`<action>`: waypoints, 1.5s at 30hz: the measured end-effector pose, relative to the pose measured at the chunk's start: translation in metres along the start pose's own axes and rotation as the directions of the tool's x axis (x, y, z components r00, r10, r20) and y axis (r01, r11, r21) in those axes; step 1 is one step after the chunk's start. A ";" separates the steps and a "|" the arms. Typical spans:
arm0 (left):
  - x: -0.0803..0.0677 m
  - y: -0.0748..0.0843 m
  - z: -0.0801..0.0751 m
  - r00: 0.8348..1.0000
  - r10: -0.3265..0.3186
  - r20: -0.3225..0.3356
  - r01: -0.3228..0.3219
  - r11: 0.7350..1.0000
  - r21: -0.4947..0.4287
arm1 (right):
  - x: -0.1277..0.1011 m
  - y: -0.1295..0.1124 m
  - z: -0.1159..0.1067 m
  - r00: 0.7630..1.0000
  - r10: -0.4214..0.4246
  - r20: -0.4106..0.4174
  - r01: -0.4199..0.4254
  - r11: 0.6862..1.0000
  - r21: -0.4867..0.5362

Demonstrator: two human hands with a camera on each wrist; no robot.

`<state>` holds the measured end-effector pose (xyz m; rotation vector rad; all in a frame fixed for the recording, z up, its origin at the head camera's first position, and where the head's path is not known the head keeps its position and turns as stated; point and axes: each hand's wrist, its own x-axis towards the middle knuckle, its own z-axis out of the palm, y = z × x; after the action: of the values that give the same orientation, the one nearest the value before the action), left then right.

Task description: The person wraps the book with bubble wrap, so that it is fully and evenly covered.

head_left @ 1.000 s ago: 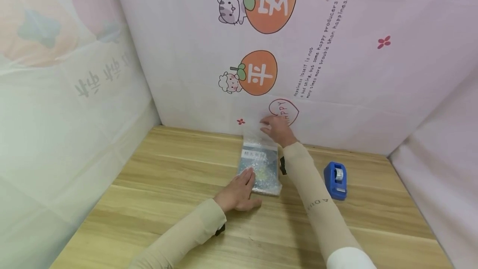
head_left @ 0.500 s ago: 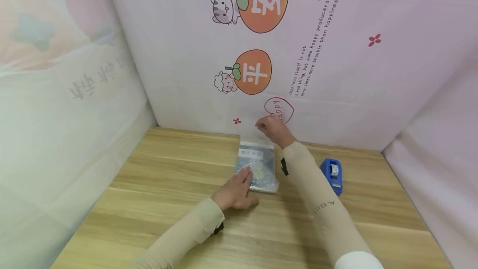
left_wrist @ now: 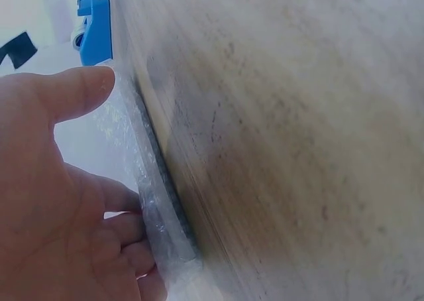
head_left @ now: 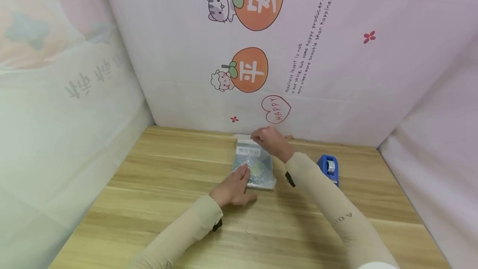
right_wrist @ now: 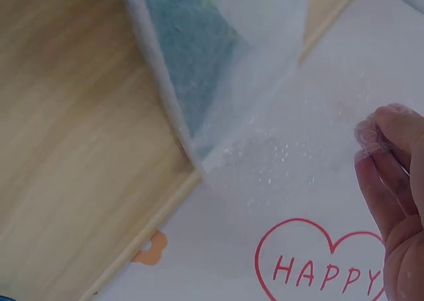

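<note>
A flat bubble-wrap bag [head_left: 257, 167] with a blue-grey booklet inside lies on the wooden table [head_left: 149, 186] close to the back wall. My left hand [head_left: 233, 186] rests flat on the bag's near end, fingers straight; in the left wrist view the left hand [left_wrist: 59, 181] lies along the bag's edge [left_wrist: 156, 201]. My right hand [head_left: 267, 140] pinches the bag's clear far flap low over the bag's far end. In the right wrist view the flap [right_wrist: 265, 162] stretches from the booklet [right_wrist: 192, 62] to my right hand's fingertips [right_wrist: 391, 175], which show through the plastic.
A blue tape dispenser [head_left: 328, 168] stands right of the bag, beside my right forearm; the left wrist view shows the tape dispenser [left_wrist: 96, 26] too. Printed cloth walls [head_left: 317, 74] close off the back and both sides of the table.
My right hand has brought the flap down from in front of the wall towards the bag. My left hand stays pressed on the bag's near end.
</note>
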<state>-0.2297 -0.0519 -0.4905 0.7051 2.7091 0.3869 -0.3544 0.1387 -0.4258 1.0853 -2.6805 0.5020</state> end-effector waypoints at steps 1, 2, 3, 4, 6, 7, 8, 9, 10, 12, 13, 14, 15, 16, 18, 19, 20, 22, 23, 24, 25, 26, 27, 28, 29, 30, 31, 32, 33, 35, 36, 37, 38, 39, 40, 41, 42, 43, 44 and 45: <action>0.000 0.000 0.000 1.000 0.000 0.000 0.000 1.000 -0.001 | -0.002 -0.001 0.002 1.000 -0.005 -0.001 0.005 1.000 0.001; 0.000 -0.001 -0.001 1.000 0.001 0.001 -0.001 1.000 -0.003 | -0.004 -0.002 0.004 1.000 -0.010 -0.002 0.010 1.000 0.004; 0.000 -0.001 -0.001 1.000 0.001 0.003 -0.001 1.000 -0.003 | -0.007 -0.003 0.006 1.000 -0.013 0.000 0.013 1.000 0.006; 0.000 -0.002 -0.001 1.000 0.001 0.005 -0.001 1.000 -0.003 | -0.009 -0.004 0.007 1.000 -0.018 0.003 0.018 1.000 0.011; 0.000 -0.002 -0.001 1.000 -0.001 0.012 0.001 1.000 -0.004 | -0.015 -0.006 0.010 0.999 -0.030 0.012 0.030 1.000 0.009; 0.000 -0.002 -0.001 1.000 -0.003 0.016 0.003 1.000 -0.003 | -0.018 -0.007 0.011 0.999 -0.041 0.013 0.040 0.999 0.004; 0.000 -0.002 -0.001 1.000 -0.005 0.021 0.005 1.000 -0.001 | -0.020 -0.007 0.012 0.999 -0.051 0.017 0.051 0.999 -0.002; 0.000 -0.002 -0.001 1.000 -0.006 0.024 0.006 1.000 0.001 | -0.023 -0.007 0.014 0.998 -0.056 0.022 0.056 0.998 -0.003; 0.001 -0.001 -0.001 1.000 -0.007 0.026 0.007 1.000 0.002 | -0.026 -0.008 0.015 0.998 -0.063 0.024 0.064 0.998 -0.005; 0.002 -0.001 0.000 1.000 -0.007 0.030 0.006 1.000 0.008 | -0.030 -0.008 0.019 0.997 -0.070 0.029 0.070 0.997 -0.011; 0.002 -0.001 0.000 1.000 -0.006 0.029 0.005 1.000 0.012 | -0.032 -0.008 0.021 0.997 -0.068 0.029 0.068 0.998 -0.012; 0.002 -0.001 0.000 1.000 -0.004 0.029 0.004 1.000 0.014 | -0.034 -0.008 0.023 0.998 -0.062 0.029 0.062 0.998 -0.014; 0.002 -0.001 0.000 1.000 -0.003 0.027 0.003 1.000 0.015 | -0.036 -0.008 0.025 0.998 -0.057 0.026 0.058 0.998 -0.012; 0.003 -0.002 0.000 1.000 -0.001 0.026 0.001 1.000 0.017 | -0.037 -0.008 0.026 0.998 -0.057 0.019 0.057 0.998 -0.017; 0.003 -0.002 0.000 1.000 0.000 0.025 -0.001 1.000 0.019 | -0.040 -0.008 0.029 0.998 -0.057 0.003 0.057 0.998 -0.012; 0.003 -0.002 0.000 1.000 0.000 0.021 0.000 1.000 0.021 | -0.041 -0.008 0.031 0.999 -0.054 -0.005 0.054 0.999 -0.005; 0.003 -0.002 0.000 1.000 0.000 0.021 0.000 1.000 0.020 | -0.042 -0.008 0.032 0.998 -0.055 -0.011 0.055 0.999 0.003; 0.003 -0.002 0.000 1.000 0.000 0.020 -0.001 1.000 0.022 | -0.044 -0.008 0.035 0.999 -0.049 -0.012 0.050 0.999 0.019; 0.004 -0.002 0.000 1.000 -0.001 0.021 0.000 1.000 0.024 | -0.045 -0.008 0.036 0.999 -0.047 -0.009 0.048 0.999 0.026; 0.004 -0.002 0.001 1.000 0.000 0.022 0.000 1.000 0.026 | -0.046 -0.008 0.037 0.999 -0.043 -0.004 0.043 0.999 0.029; 0.004 -0.003 0.001 1.000 0.000 0.021 -0.001 1.000 0.027 | -0.046 -0.008 0.038 0.999 -0.045 -0.001 0.045 0.999 0.027; 0.005 -0.003 0.001 1.000 0.001 0.023 -0.001 1.000 0.027 | -0.047 -0.008 0.040 0.999 -0.048 -0.002 0.048 0.999 0.021; 0.005 -0.003 0.001 1.000 0.001 0.023 -0.001 1.000 0.029 | -0.047 -0.008 0.041 0.999 -0.050 -0.001 0.050 0.999 0.016; 0.005 -0.003 0.001 1.000 0.000 0.023 -0.001 1.000 0.029 | -0.048 -0.008 0.042 0.998 -0.056 -0.003 0.056 0.998 0.011; 0.006 -0.004 0.001 1.000 -0.001 0.023 0.000 1.000 0.028 | -0.048 -0.008 0.044 0.998 -0.058 -0.004 0.058 0.998 0.011; 0.006 -0.004 0.001 1.000 -0.001 0.022 0.000 1.000 0.026 | -0.049 -0.009 0.045 0.998 -0.061 -0.010 0.062 0.998 0.008; 0.006 -0.004 0.001 1.000 -0.001 0.021 0.001 1.000 0.023 | -0.049 -0.009 0.046 0.998 -0.065 -0.016 0.065 0.998 0.006; 0.007 -0.004 0.001 1.000 -0.002 0.020 0.001 1.000 0.022 | -0.050 -0.009 0.048 0.997 -0.067 -0.022 0.067 0.998 0.006; 0.007 -0.004 0.001 1.000 -0.001 0.020 0.001 1.000 0.021 | -0.051 -0.010 0.048 0.998 -0.065 -0.025 0.066 0.998 0.011; 0.007 -0.004 0.001 1.000 -0.001 0.018 0.001 1.000 0.019 | -0.052 -0.011 0.050 0.997 -0.067 -0.033 0.068 0.998 0.016; 0.007 -0.004 0.002 1.000 0.000 0.016 0.000 1.000 0.018 | -0.052 -0.011 0.051 0.997 -0.068 -0.038 0.068 0.998 0.016; 0.007 -0.004 0.001 1.000 0.001 0.016 -0.001 1.000 0.018 | -0.053 -0.011 0.052 0.997 -0.065 -0.040 0.066 0.998 0.017; 0.007 -0.004 0.001 1.000 0.002 0.016 -0.002 1.000 0.019 | -0.053 -0.011 0.053 0.997 -0.062 -0.041 0.063 0.998 0.017; 0.007 -0.004 0.001 1.000 0.003 0.016 -0.003 1.000 0.020 | -0.054 -0.012 0.054 0.997 -0.057 -0.042 0.058 0.998 0.018; 0.007 -0.004 0.001 1.000 0.004 0.015 -0.004 1.000 0.020 | -0.054 -0.012 0.056 0.998 -0.054 -0.045 0.055 0.998 0.015; 0.006 -0.004 0.001 1.000 0.005 0.016 -0.005 1.000 0.018 | -0.055 -0.011 0.057 0.998 -0.050 -0.047 0.051 0.999 0.014; 0.006 -0.003 0.001 1.000 0.006 0.017 -0.006 1.000 0.017 | -0.055 -0.011 0.058 0.998 -0.047 -0.049 0.047 0.999 0.012; 0.006 -0.003 0.000 1.000 0.006 0.017 -0.006 1.000 0.016 | -0.056 -0.011 0.059 0.998 -0.044 -0.051 0.045 0.999 0.011; 0.006 -0.003 0.000 1.000 0.006 0.018 -0.007 1.000 0.015 | -0.056 -0.011 0.060 0.998 -0.042 -0.053 0.042 0.999 0.011; 0.006 -0.003 0.000 1.000 0.007 0.018 -0.007 1.000 0.015 | -0.057 -0.011 0.061 0.998 -0.039 -0.054 0.040 0.999 0.012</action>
<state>-0.2357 -0.0514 -0.4931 0.7187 2.6958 0.3602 -0.3098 0.1436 -0.4968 1.1095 -2.6080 0.5349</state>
